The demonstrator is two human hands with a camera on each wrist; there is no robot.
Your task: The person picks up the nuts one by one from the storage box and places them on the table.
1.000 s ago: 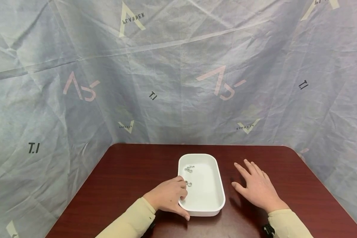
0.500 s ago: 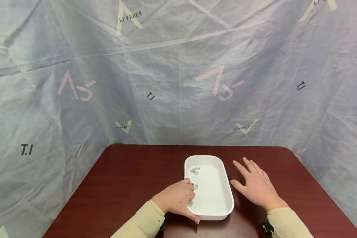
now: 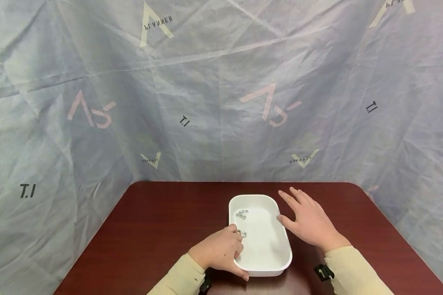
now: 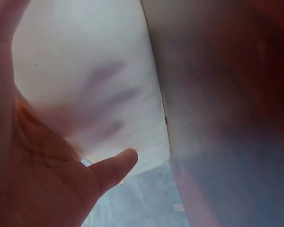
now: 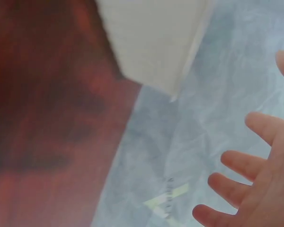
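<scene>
I read the step in hand as steadying the white tray [image 3: 263, 250], which appears to sit on the desk [image 3: 170, 221] a little right of the middle in the head view. I have the left hand [image 3: 219, 248] gripping its left wall near the close corner, fingers curled over the rim and the thumb along the outside; in the left wrist view, finger shadows show through the wall. The right hand [image 3: 311, 223] holds nothing, its fingers spread just beside the opposite rim; the right wrist view shows it apart from the tray.

Inside the tray, a cluster of small clear beads [image 3: 241, 214] lies towards the far left, and a couple more [image 3: 244, 234] lie by the left fingertips. I cannot tell whether those fingers touch them. To my eye, the next move calls for a level tray and a light right-hand hold on the free side, since a tilt could roll the beads together.

The desk is dark reddish wood with rounded far corners and a dull shine near me. Creased grey cloth [image 3: 206, 155] printed with letters and logos hangs behind it and along both sides. Pale sleeves [image 3: 356, 270] cover both forearms.
</scene>
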